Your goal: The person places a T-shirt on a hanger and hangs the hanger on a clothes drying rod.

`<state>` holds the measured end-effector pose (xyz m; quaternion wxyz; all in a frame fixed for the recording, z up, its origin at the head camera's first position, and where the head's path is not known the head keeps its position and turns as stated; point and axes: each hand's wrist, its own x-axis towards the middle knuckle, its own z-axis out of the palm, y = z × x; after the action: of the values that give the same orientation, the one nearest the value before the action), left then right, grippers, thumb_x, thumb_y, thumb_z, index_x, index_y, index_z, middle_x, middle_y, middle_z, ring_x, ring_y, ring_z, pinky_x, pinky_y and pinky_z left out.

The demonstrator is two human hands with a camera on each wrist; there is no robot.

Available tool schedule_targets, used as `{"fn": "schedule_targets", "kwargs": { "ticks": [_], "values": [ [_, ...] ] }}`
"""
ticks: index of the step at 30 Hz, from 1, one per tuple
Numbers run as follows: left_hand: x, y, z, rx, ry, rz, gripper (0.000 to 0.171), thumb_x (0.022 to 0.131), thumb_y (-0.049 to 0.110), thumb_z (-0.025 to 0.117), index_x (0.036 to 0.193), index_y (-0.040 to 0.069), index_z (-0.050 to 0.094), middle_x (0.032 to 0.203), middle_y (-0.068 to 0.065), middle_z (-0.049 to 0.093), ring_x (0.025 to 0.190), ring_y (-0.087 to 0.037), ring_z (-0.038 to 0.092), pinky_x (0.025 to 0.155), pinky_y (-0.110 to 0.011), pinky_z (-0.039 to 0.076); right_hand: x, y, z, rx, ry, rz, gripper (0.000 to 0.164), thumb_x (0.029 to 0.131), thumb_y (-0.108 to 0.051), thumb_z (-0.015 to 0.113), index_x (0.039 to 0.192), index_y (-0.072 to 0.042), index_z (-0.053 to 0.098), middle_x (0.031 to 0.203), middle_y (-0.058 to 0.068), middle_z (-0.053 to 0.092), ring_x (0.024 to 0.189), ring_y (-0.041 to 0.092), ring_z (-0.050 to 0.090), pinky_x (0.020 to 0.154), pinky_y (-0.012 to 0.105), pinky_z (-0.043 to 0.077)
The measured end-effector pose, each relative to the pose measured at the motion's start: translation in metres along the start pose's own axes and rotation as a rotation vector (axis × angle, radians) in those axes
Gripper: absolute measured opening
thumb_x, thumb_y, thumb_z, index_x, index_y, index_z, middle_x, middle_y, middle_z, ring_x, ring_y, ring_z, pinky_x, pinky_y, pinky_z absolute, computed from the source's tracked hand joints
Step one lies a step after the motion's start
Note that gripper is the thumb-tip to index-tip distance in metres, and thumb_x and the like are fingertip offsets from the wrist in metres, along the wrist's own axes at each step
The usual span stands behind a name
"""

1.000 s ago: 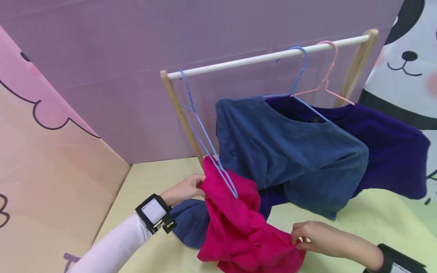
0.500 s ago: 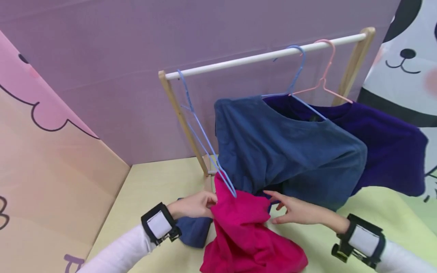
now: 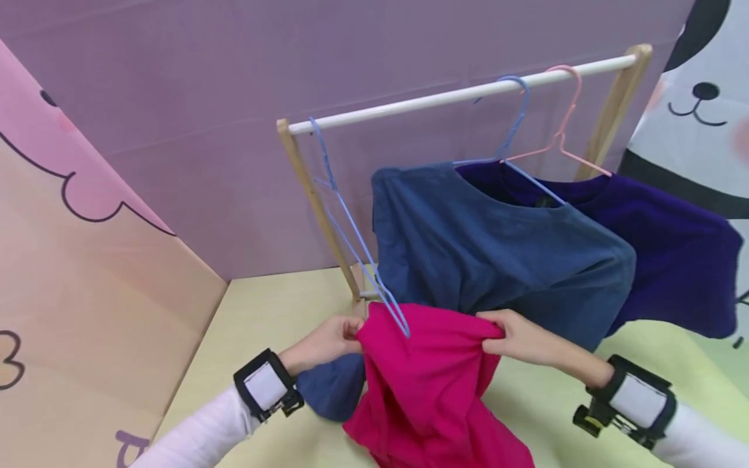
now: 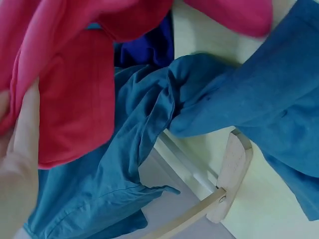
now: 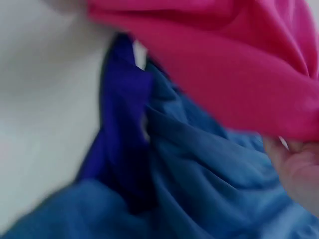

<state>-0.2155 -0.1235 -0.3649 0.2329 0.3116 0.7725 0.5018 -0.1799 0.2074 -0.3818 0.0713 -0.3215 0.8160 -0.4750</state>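
A bright pink garment is held up by its top edge between my two hands, its lower part draping toward the table. My left hand pinches the upper left corner; in the left wrist view the pink cloth hides part of those fingers. The upper right corner is pinched by my right hand, and the pink edge stretches across the right wrist view. A bare blue hanger hangs from the rack's left end, its lower end overlapping the pink cloth in the head view.
A white rod on wooden posts carries a blue-grey shirt on a blue hanger and a dark purple shirt on a pink hanger. Another dark blue cloth lies on the table by my left hand.
My right hand has let go of the lower right part of the pink garment, moved up and left, and taken its top right corner. The top edge is now spread between both hands.
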Motion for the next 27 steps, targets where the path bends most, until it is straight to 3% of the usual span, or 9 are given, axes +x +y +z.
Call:
{"fn": "schedule_targets", "kwargs": {
  "ticks": [4,8,12,16,20,27],
  "values": [
    [0.001,0.003,-0.003,-0.016,0.112,-0.019,0.003,0.076,-0.009,0.053,0.079,-0.01,0.053,0.075,-0.014,0.063,0.066,-0.004,0.054,0.063,-0.021,0.046,-0.006,-0.016,-0.02,-0.08,0.104,-0.008,0.019,0.076,0.005,0.055,0.076,-0.013,0.048,0.059,-0.013,0.038,0.053,0.0,0.039,0.049,0.021,0.037],
    [0.001,0.009,-0.008,0.055,0.154,-0.01,0.009,0.078,-0.006,0.054,0.085,-0.011,0.055,0.079,-0.013,0.063,0.07,-0.003,0.055,0.065,-0.02,0.046,-0.012,-0.029,-0.04,-0.174,0.195,-0.008,0.025,0.073,0.007,0.057,0.072,-0.014,0.043,0.057,-0.013,0.034,0.049,0.0,0.037,0.045,0.021,0.034],
    [-0.002,0.02,-0.015,0.094,0.189,0.016,0.01,0.081,-0.004,0.052,0.089,-0.009,0.055,0.082,-0.012,0.061,0.073,-0.005,0.055,0.069,-0.026,0.048,-0.019,-0.037,-0.055,-0.26,0.228,-0.027,0.026,0.074,0.006,0.059,0.074,-0.014,0.042,0.057,-0.012,0.032,0.048,0.003,0.037,0.044,0.021,0.032],
    [-0.009,0.024,-0.023,0.073,0.225,0.006,0.009,0.083,-0.004,0.049,0.091,-0.008,0.053,0.085,-0.012,0.059,0.075,-0.009,0.057,0.071,-0.032,0.049,-0.025,-0.036,-0.062,-0.256,0.199,-0.082,0.027,0.075,0.009,0.061,0.081,-0.011,0.044,0.059,-0.01,0.038,0.051,0.005,0.042,0.046,0.021,0.034],
    [-0.018,0.015,-0.026,0.042,0.22,-0.055,0.009,0.084,-0.004,0.047,0.091,-0.008,0.052,0.083,-0.01,0.058,0.072,-0.012,0.057,0.069,-0.038,0.05,-0.03,-0.025,-0.056,-0.21,0.134,-0.121,0.029,0.074,0.008,0.063,0.084,-0.013,0.047,0.065,-0.009,0.048,0.056,0.004,0.047,0.049,0.02,0.038],
    [-0.037,-0.018,-0.025,0.077,0.086,-0.103,0.008,0.083,-0.006,0.047,0.088,-0.008,0.052,0.079,-0.012,0.06,0.069,-0.014,0.058,0.064,-0.034,0.051,-0.042,-0.003,-0.024,-0.219,0.023,-0.061,0.032,0.072,0.006,0.063,0.081,-0.019,0.045,0.067,-0.015,0.044,0.059,-0.003,0.042,0.048,0.018,0.037]
  ]
}}
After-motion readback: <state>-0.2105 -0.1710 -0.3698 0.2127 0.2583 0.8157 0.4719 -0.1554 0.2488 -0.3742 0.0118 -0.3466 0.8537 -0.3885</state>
